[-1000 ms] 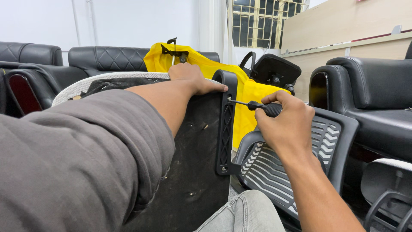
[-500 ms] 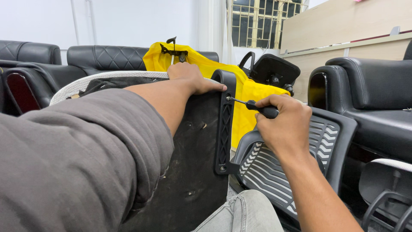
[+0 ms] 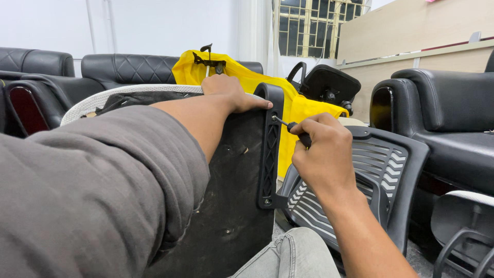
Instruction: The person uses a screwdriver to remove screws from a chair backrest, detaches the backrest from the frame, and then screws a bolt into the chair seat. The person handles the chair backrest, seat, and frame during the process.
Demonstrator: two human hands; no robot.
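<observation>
Fingers [image 3: 309,128] of the right hand [image 3: 321,157] are curled tight around the black handle of a screwdriver [image 3: 293,128], whose thin metal shaft angles up and left so its tip meets the upper part of a black plastic armrest bracket [image 3: 268,144]. That bracket stands upright along the right edge of an upturned chair seat [image 3: 226,206], a dark, scuffed panel held on edge in the near middle of the scene. The left hand [image 3: 229,92] lies flat over the top edge of the seat, fingers spread and pressing down, thumb pointing right toward the top of the bracket; it grips nothing closed. A grey sleeve [image 3: 92,190] fills the near left. Just right of the bracket, behind the right hand, a grey ribbed chair back [image 3: 381,170] leans, touching the bracket's lower end. A knee in light jeans [image 3: 293,255] shows at the near edge. Far behind, a yellow cover [image 3: 288,98] drapes over something, with black sofas [image 3: 128,67] at far left and a black armchair [image 3: 442,108] at right.
</observation>
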